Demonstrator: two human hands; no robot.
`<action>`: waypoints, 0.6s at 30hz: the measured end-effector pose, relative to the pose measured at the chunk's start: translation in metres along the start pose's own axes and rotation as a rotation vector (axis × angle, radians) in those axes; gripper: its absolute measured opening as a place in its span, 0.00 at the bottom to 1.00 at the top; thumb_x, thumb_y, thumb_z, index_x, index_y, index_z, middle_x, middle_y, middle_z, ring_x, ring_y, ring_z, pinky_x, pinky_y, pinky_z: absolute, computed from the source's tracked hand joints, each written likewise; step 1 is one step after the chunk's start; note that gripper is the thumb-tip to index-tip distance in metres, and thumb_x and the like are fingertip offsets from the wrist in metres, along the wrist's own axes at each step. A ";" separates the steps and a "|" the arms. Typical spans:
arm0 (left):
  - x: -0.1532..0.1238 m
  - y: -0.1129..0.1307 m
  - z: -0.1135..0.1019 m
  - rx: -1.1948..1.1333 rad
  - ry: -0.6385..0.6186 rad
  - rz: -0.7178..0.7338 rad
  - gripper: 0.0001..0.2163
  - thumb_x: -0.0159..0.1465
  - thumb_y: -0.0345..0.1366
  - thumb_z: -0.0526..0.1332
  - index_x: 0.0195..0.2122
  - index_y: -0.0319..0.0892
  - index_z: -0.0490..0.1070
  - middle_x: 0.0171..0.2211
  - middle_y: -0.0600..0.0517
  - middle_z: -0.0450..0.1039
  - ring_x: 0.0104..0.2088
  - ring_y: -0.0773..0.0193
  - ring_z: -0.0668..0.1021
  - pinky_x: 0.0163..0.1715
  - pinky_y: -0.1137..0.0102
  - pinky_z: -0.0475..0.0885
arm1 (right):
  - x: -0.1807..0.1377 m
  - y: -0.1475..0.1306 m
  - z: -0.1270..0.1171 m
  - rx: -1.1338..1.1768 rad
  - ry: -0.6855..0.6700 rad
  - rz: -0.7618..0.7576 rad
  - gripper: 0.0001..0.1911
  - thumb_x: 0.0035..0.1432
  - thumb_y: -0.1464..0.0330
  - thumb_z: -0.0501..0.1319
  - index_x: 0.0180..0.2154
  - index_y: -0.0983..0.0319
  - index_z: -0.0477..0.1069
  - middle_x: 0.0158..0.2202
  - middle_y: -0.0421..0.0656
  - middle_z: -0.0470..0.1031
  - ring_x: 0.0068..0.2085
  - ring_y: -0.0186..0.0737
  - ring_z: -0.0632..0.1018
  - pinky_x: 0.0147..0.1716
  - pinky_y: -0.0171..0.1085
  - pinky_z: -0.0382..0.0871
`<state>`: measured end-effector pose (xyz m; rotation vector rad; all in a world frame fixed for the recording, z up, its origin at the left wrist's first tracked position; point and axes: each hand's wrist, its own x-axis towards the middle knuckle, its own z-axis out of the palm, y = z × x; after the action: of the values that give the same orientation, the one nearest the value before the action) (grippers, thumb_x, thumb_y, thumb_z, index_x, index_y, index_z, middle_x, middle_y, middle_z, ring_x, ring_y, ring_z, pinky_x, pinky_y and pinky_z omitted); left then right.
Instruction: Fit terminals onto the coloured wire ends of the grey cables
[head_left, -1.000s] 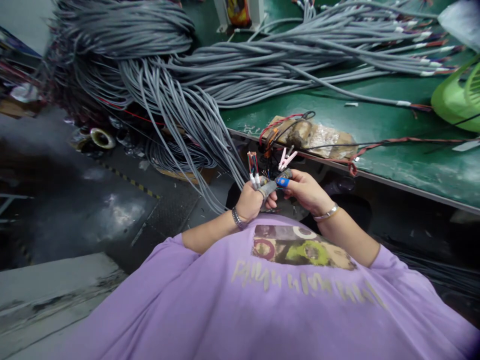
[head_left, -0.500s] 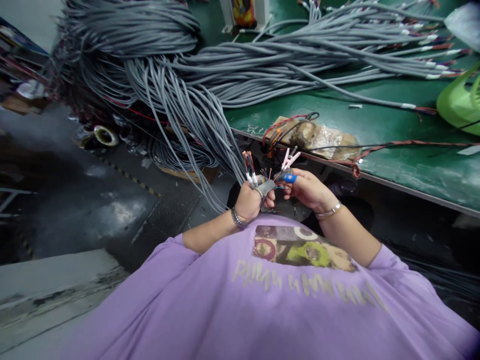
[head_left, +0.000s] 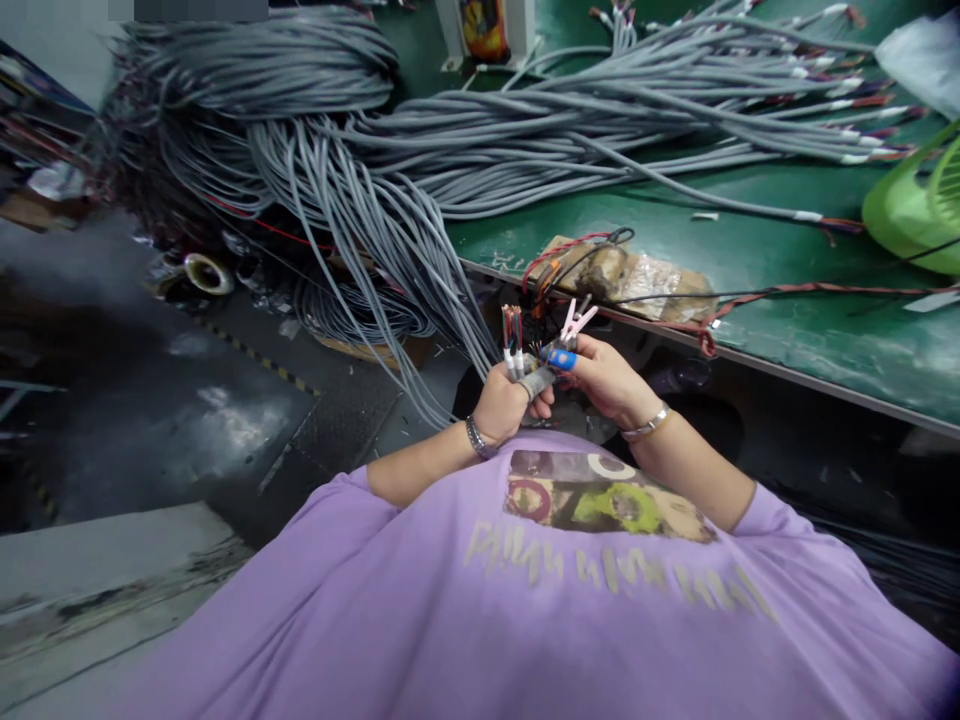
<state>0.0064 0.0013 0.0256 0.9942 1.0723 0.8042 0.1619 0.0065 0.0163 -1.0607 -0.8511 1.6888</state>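
My left hand (head_left: 501, 405) is closed around grey cables whose stripped ends (head_left: 513, 335) stand up above the fist, with white bands and thin coloured wires. Grey wrapping (head_left: 537, 381) covers its thumb. Close on the right, my right hand (head_left: 609, 380) pinches at the fine wires by that thumb, and its own thumb wears a blue wrap (head_left: 561, 359). What lies between its fingertips is too small to make out clearly. Just above those fingers shows a pink clip (head_left: 576, 322); whether the hand touches it I cannot tell.
Long grey cables (head_left: 517, 140) lie across the green bench (head_left: 810, 330) and hang over its front edge at left. A cardboard piece (head_left: 675, 290) with tape and leads sits at that edge. A lime-green basket (head_left: 900, 215) stands at right. More cable coils (head_left: 367, 310) lie below.
My right hand has moved left, bringing its blue-wrapped thumb up against the wires by my left thumb. The cable ends in my left hand have shifted slightly right and stand straighter.
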 end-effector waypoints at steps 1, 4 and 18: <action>0.000 0.000 0.000 0.002 -0.003 0.002 0.19 0.52 0.49 0.71 0.24 0.40 0.67 0.17 0.55 0.71 0.14 0.71 0.73 0.13 0.77 0.61 | 0.000 0.000 0.002 -0.011 0.005 -0.020 0.23 0.41 0.56 0.77 0.31 0.62 0.72 0.23 0.37 0.72 0.24 0.31 0.69 0.25 0.33 0.62; 0.000 0.000 0.000 0.006 -0.006 -0.005 0.19 0.52 0.49 0.71 0.24 0.40 0.67 0.17 0.56 0.71 0.14 0.71 0.73 0.13 0.77 0.61 | 0.001 0.002 0.006 -0.016 0.022 -0.036 0.23 0.40 0.55 0.77 0.29 0.62 0.71 0.21 0.37 0.72 0.23 0.31 0.68 0.25 0.34 0.60; 0.000 0.001 -0.001 -0.014 0.002 -0.013 0.21 0.52 0.53 0.70 0.23 0.39 0.68 0.19 0.54 0.73 0.15 0.72 0.73 0.14 0.77 0.61 | -0.002 0.004 0.002 0.066 0.087 0.025 0.23 0.35 0.58 0.79 0.27 0.61 0.72 0.24 0.37 0.73 0.24 0.30 0.70 0.25 0.33 0.64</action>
<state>0.0057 0.0020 0.0258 0.9736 1.0723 0.8018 0.1595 0.0029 0.0144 -1.0952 -0.7247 1.6673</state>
